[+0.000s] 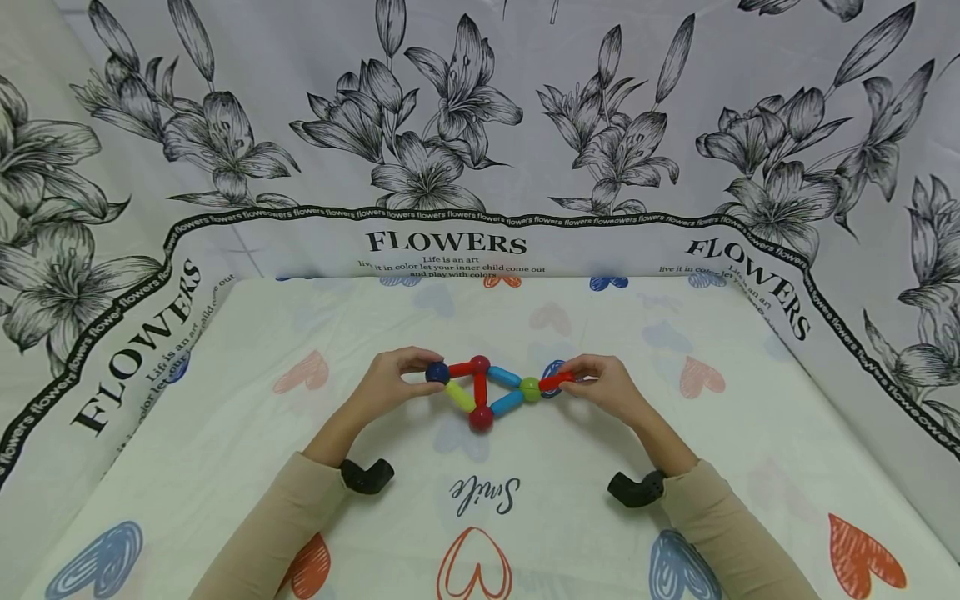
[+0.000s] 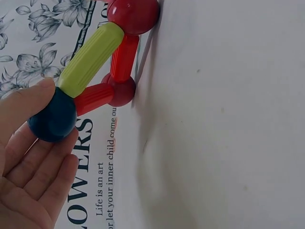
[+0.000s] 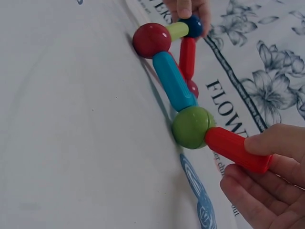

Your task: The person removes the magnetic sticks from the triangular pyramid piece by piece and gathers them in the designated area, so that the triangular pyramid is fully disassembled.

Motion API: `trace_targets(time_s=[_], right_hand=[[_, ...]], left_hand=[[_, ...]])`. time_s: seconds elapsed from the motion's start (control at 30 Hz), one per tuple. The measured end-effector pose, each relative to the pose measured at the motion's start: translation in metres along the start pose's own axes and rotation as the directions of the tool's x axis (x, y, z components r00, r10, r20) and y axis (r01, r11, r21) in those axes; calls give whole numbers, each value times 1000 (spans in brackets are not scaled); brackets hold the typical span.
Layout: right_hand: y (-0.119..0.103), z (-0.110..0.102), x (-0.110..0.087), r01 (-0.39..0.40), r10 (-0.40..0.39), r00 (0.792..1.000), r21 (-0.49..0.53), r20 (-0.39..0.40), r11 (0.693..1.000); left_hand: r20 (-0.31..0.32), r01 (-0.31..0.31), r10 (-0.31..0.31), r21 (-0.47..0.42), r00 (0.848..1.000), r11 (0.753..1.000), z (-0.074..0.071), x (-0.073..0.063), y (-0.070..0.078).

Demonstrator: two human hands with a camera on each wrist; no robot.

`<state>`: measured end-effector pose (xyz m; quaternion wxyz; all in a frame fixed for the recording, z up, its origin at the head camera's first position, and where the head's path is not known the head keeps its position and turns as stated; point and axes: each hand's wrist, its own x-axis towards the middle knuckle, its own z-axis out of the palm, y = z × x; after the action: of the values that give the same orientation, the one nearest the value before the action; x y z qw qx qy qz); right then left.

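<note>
A frame of coloured rods and balls spans the space between my two hands. With thumb and fingers my left hand (image 1: 390,379) pinches the dark blue ball (image 2: 52,114) at its left end. From that ball run a yellow-green rod (image 2: 91,59) and a red rod (image 1: 461,368) to two red balls, the nearer one (image 1: 481,418) and the farther one (image 1: 479,364), joined by another red rod (image 1: 480,391). Two blue rods (image 1: 507,404) meet at a green ball (image 3: 193,127). My right hand (image 1: 603,383) pinches the red rod (image 3: 238,149) sticking out from the green ball.
A white cloth (image 1: 570,433) printed with hearts and the word "Smile" covers the table. Flower-printed fabric (image 1: 450,150) hangs behind and along both sides. Black curved pieces (image 1: 367,476) sit at both wrists beside the beige sleeves (image 1: 277,525).
</note>
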<state>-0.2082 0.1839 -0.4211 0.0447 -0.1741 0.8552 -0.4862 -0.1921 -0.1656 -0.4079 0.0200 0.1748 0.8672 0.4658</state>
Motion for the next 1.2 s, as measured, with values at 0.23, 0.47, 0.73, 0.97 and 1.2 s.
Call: trace_targets(time_s=[0.23,0.47,0.73,0.97,1.2], right_hand=[[3,-1,-3,-34,34,999,-6,14,999],[6,-2,-3,-23,23,1000,-24,18,999],[8,-2,-4,-58,61,997,-58,44,997],[8,-3,-4,-70,76,996,-94,54,993],[7,-3,-3,-82,94,993,-151,75,985]], left_hand=[[14,14,-15,7,1000,1000,-2,-2,-1],[32,45,-46,47,998,998,-3,-4,-4],[62,64,-69,86,996,994,-3,-4,-10],[96,122,-132,103,987,987,-3,-4,-10],[109,156,-171,134,979,979,-1,0,-11]])
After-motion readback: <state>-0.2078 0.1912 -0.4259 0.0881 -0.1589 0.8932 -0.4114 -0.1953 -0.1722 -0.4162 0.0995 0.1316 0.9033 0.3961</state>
